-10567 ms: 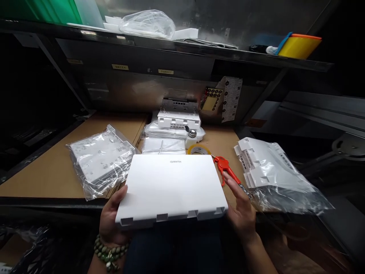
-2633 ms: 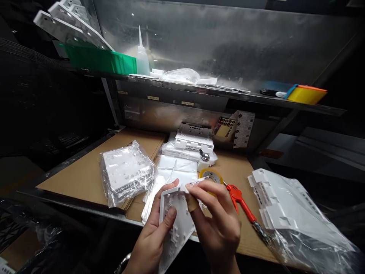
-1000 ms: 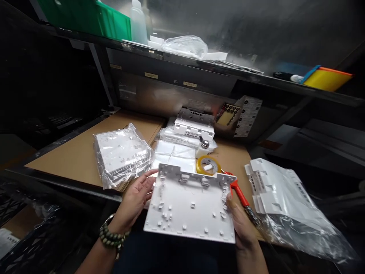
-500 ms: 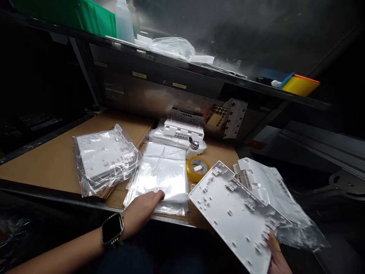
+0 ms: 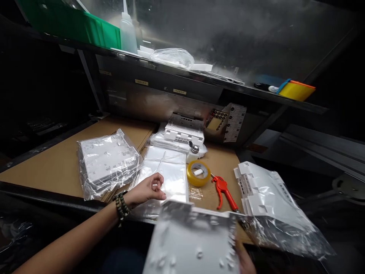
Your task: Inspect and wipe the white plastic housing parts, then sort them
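A white moulded plastic panel (image 5: 196, 243), blurred, is at the bottom centre, its ribbed inner side showing. My right hand (image 5: 244, 258) grips its right edge. My left hand (image 5: 151, 188), with a beaded bracelet at the wrist, hovers over the front of a stack of clear plastic bags (image 5: 171, 175). Its fingers are curled with a gap between thumb and fingertips, and nothing shows in them. To the left lies a bagged stack of white panels (image 5: 110, 158). Another bagged stack of white parts (image 5: 268, 190) rests at the right.
Yellow tape (image 5: 199, 173) and a red air gun (image 5: 225, 192) lie right of the bags. A metal-topped bottle (image 5: 193, 152) and white housings (image 5: 184, 129) stand behind. The overhead shelf (image 5: 159, 65) holds a green bin (image 5: 76, 24), a squeeze bottle and a yellow container.
The panel has swung from the right to the bottom centre with my right hand, uncovering the red air gun. My left hand has turned over, its fingers now curled upward above the bags.
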Action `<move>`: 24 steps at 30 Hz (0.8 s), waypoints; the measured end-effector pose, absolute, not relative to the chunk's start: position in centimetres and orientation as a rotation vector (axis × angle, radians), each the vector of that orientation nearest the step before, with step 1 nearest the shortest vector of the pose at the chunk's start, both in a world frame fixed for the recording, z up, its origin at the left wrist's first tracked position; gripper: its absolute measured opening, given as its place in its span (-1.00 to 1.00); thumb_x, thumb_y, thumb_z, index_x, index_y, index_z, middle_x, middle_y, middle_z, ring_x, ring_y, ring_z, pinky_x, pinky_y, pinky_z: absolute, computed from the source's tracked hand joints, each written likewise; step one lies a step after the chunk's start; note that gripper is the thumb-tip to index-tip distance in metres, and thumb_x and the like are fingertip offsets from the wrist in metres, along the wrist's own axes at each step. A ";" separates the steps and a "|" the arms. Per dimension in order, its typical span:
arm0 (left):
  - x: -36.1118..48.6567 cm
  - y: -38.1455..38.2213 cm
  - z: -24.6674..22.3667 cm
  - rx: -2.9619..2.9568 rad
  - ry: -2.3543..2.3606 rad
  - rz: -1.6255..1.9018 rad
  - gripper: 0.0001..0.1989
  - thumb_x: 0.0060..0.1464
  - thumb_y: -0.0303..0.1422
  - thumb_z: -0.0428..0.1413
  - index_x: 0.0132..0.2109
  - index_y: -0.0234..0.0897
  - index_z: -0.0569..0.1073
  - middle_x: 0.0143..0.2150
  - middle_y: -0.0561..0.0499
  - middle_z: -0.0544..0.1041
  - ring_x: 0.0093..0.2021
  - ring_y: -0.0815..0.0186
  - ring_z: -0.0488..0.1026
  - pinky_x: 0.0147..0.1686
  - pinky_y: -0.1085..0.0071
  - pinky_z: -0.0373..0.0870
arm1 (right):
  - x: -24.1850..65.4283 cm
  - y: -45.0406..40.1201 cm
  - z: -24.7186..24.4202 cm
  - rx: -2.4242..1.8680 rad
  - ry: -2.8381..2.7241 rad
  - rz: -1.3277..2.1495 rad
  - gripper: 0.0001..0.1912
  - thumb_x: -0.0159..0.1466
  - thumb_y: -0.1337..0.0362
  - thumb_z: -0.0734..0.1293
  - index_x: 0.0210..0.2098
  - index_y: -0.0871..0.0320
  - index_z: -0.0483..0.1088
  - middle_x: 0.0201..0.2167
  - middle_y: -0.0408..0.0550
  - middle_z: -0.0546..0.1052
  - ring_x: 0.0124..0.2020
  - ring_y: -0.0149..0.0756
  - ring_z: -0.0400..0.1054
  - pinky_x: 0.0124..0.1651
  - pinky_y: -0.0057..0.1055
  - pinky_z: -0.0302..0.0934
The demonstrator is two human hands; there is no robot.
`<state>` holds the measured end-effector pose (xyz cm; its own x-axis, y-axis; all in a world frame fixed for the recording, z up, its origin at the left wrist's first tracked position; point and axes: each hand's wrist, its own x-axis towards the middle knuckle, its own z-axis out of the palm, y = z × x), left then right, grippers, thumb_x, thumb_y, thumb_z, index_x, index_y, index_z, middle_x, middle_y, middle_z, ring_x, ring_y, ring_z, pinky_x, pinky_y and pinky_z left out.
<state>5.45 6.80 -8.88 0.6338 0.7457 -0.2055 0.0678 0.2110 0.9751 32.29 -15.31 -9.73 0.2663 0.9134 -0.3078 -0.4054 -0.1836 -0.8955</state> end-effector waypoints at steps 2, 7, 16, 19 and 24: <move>6.8 6.3 -9.2 1.271 0.733 0.556 -0.44 -0.26 -0.32 0.50 -0.24 -0.20 0.28 -0.32 0.23 0.29 -0.35 0.40 0.50 -0.22 0.35 0.45 | 29.6 -13.8 -10.6 -1.184 -0.542 1.390 -0.41 0.18 -0.25 0.43 -0.03 0.05 0.62 -0.30 0.06 0.68 -0.08 0.05 0.58 0.03 -0.06 0.43; 9.5 6.4 -11.0 1.340 0.595 0.570 -0.70 0.02 -0.40 0.36 -0.24 -0.25 0.36 -0.37 0.18 0.33 -0.42 0.40 0.35 -0.36 0.39 0.42 | 24.9 -9.7 -11.5 -1.047 -0.498 1.498 -0.41 0.16 -0.20 0.48 -0.11 0.19 0.63 -0.33 0.04 0.66 -0.18 -0.04 0.56 -0.02 -0.16 0.38; 7.7 6.9 -9.3 1.581 0.645 0.551 -0.64 -0.07 -0.32 0.41 -0.24 -0.24 0.38 -0.38 0.17 0.34 -0.41 0.37 0.34 -0.37 0.37 0.38 | 26.6 -9.7 -12.2 -1.118 -0.565 1.526 -0.51 0.15 -0.19 0.49 -0.43 0.16 0.61 -0.56 -0.11 0.54 -0.44 -0.24 0.41 -0.32 -0.36 0.26; 7.3 6.4 -7.8 1.730 0.696 0.583 -0.78 -0.02 -0.32 0.34 -0.32 -0.21 0.43 -0.20 0.02 0.46 -0.25 0.27 0.40 -0.19 0.29 0.41 | 27.2 -10.4 -12.1 -1.179 -0.543 1.507 -0.48 0.10 -0.23 0.50 -0.46 0.15 0.61 -0.56 -0.09 0.54 -0.43 -0.21 0.42 -0.26 -0.32 0.30; 7.3 6.1 -7.1 1.834 0.802 0.591 -0.95 0.06 -0.39 0.20 -0.32 -0.18 0.45 -0.29 0.01 0.55 -0.24 0.19 0.43 -0.15 0.25 0.35 | 27.7 -11.2 -11.7 -1.243 -0.522 1.443 -0.41 0.06 -0.25 0.52 -0.33 0.20 0.66 -0.48 0.00 0.60 -0.34 -0.13 0.49 -0.14 -0.28 0.35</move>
